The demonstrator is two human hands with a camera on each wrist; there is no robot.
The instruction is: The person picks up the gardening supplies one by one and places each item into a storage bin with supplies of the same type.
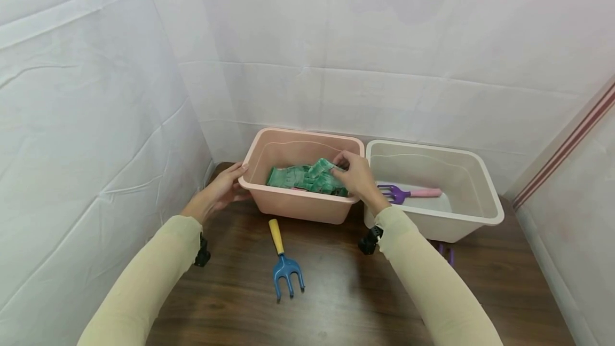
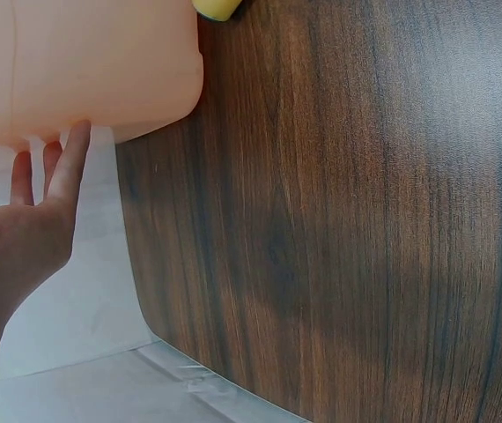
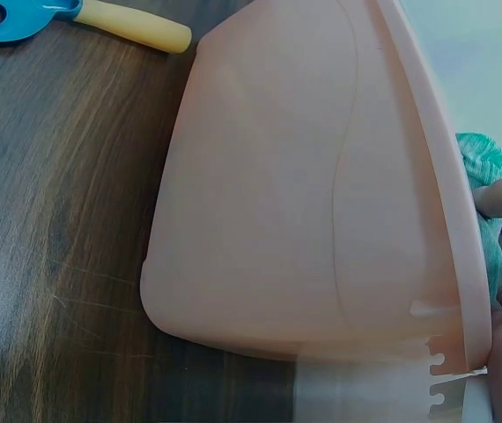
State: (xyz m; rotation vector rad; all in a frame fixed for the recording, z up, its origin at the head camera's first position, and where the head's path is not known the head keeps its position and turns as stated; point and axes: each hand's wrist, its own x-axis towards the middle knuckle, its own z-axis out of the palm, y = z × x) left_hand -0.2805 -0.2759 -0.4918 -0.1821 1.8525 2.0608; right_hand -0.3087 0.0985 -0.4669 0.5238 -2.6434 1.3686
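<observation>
A pink plastic bin (image 1: 300,207) stands against the back wall, with green fabric gloves (image 1: 293,177) bunched inside. At its left end my left hand (image 1: 223,188) holds the rim, thumb on top. In the left wrist view, the fingers (image 2: 68,172) of that hand lie along the bin's outer wall. My right hand (image 1: 356,175) reaches over the bin's right end and pinches a green glove (image 1: 323,166) between thumb and fingers. The right wrist view shows part of this glove (image 3: 483,167) above the rim; the bin wall hides the rest.
A white bin (image 1: 432,218) stands to the right, holding a purple hand fork (image 1: 399,194) with a pink handle. In front of the pink bin lies a blue hand fork (image 1: 286,268) with a yellow handle. Purple prongs (image 1: 450,255) show beside my right sleeve.
</observation>
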